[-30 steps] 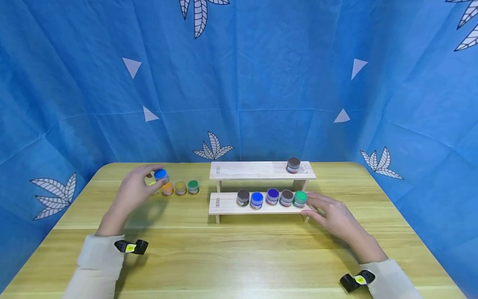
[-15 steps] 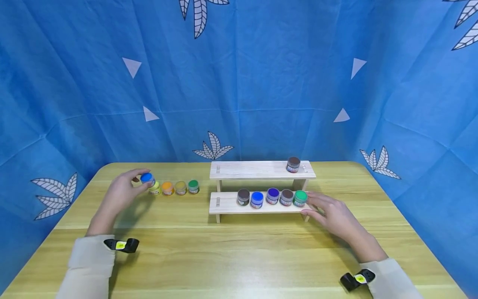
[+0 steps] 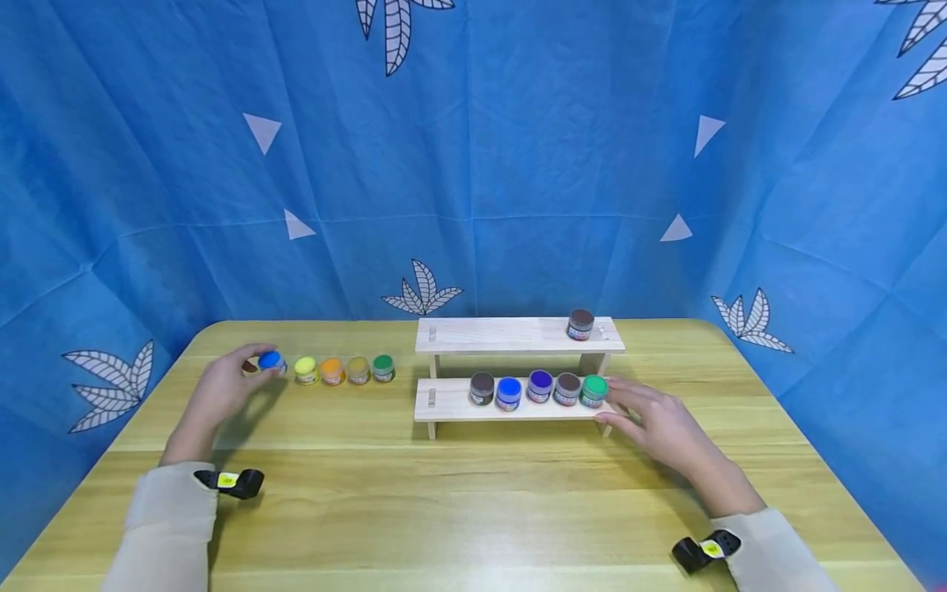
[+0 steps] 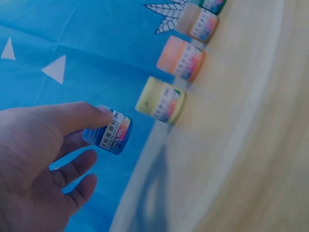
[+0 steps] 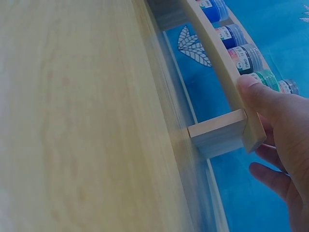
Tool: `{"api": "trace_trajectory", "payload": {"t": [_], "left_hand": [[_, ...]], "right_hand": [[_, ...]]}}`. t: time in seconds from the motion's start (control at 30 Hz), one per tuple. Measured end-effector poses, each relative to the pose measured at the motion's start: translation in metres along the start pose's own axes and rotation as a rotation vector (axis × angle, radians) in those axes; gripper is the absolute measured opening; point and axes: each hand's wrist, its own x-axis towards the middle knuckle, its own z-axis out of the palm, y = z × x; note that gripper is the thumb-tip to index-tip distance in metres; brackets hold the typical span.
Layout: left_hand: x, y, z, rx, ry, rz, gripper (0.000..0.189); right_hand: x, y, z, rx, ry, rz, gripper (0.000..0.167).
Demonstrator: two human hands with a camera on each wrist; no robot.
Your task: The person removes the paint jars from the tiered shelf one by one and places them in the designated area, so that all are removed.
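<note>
My left hand (image 3: 222, 386) pinches a small blue-lidded paint jar (image 3: 272, 362) between thumb and fingers, at the left end of a row on the table. Its printed label (image 4: 115, 131) shows in the left wrist view. Just right of it stand yellow (image 3: 307, 371), orange (image 3: 333, 372), ochre (image 3: 358, 372) and green (image 3: 383, 368) paint jars. My right hand (image 3: 654, 419) grips the right end of the lower wooden shelf (image 3: 447, 403), with the thumb on its front edge and fingertips behind, close to a green-lidded jar (image 3: 594, 391).
On the lower shelf, left of the green-lidded jar, stand brown (image 3: 567, 389), violet (image 3: 540, 386), blue (image 3: 508, 395) and dark (image 3: 482, 389) jars. The upper shelf (image 3: 496, 334) bears one dark brown jar (image 3: 580, 325) near its right end. A blue curtain (image 3: 473, 164) hangs behind the table.
My left hand has carried the blue jar left and down, from above the orange and yellow jars to beyond the yellow one. The right hand stays at the shelf end.
</note>
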Motion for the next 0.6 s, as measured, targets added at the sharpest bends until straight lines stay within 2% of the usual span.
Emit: {"api": "trace_trajectory", "payload": {"t": [0.17, 0.37, 0.6], "left_hand": [[0.003, -0.008, 0.006, 0.004, -0.036, -0.043, 0.056], [0.007, -0.017, 0.012, 0.000, -0.042, -0.052, 0.056], [0.014, -0.015, 0.017, 0.022, -0.065, -0.043, 0.054]], "right_hand": [[0.001, 0.001, 0.001, 0.006, 0.000, 0.000, 0.046], [0.003, 0.001, 0.001, 0.012, 0.002, -0.009, 0.046], [0.001, 0.002, 0.001, 0.012, -0.002, 0.003, 0.047]]}}
